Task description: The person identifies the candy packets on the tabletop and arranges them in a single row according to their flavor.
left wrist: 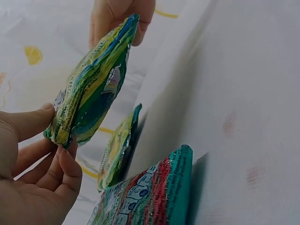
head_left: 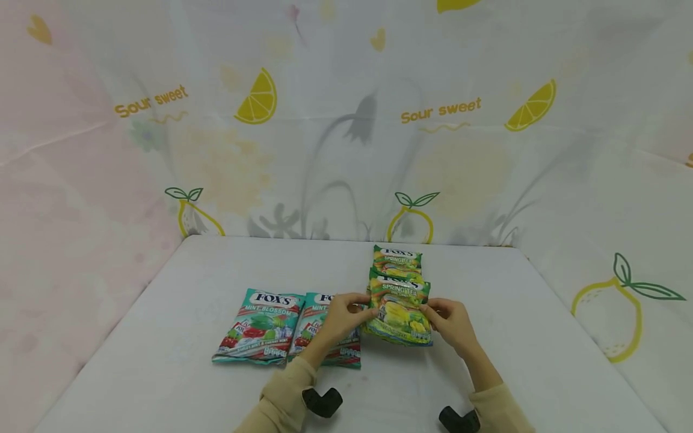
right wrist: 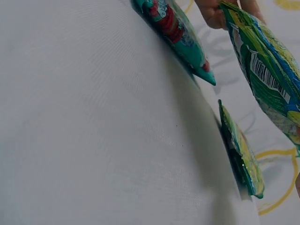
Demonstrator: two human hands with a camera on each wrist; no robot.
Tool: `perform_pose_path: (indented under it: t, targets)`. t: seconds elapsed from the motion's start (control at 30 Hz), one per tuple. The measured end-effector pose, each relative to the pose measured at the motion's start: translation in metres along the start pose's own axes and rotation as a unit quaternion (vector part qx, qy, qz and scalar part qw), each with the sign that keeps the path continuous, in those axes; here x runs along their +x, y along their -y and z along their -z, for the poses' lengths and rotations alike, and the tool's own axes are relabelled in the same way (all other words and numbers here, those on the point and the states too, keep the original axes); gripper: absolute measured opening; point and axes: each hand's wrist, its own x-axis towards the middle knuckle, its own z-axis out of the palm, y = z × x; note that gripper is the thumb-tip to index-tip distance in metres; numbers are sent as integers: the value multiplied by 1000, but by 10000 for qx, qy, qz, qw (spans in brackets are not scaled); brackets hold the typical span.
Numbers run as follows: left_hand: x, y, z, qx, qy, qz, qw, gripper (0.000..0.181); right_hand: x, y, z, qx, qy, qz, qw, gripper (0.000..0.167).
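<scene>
beige sleeves (head_left: pixel 281 397) reach forward, forearms angled inward. the left hand (head_left: pixel 343 316) and right hand (head_left: pixel 452 325) pinch opposite sides of a yellow-green candy bag (head_left: pixel 400 310), thumbs in front, holding it above the counter (head_left: pixel 390 397), between them and another green bag (head_left: pixel 397 257); teal bags (head_left: pixel 262 329) lie to the left.

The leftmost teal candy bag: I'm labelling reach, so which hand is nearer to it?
Left. The left hand is right of the leftmost bag, gripping the raised green bag by its left edge; the right hand is farther right, gripping the opposite edge.
</scene>
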Motion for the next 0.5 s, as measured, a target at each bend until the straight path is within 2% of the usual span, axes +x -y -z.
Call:
perform_pose_path:
  t: [0.4, 0.5]
  targets:
    - [-14, 8, -1, 59, 126, -9, 9999, 36, -12, 0, -4, -32, 79, 122, 9999, 16]
    - [-15, 10, 0, 208, 228, -2, 9995, 37, -14, -3, -6, -47, 104, 214, 9997, 15]
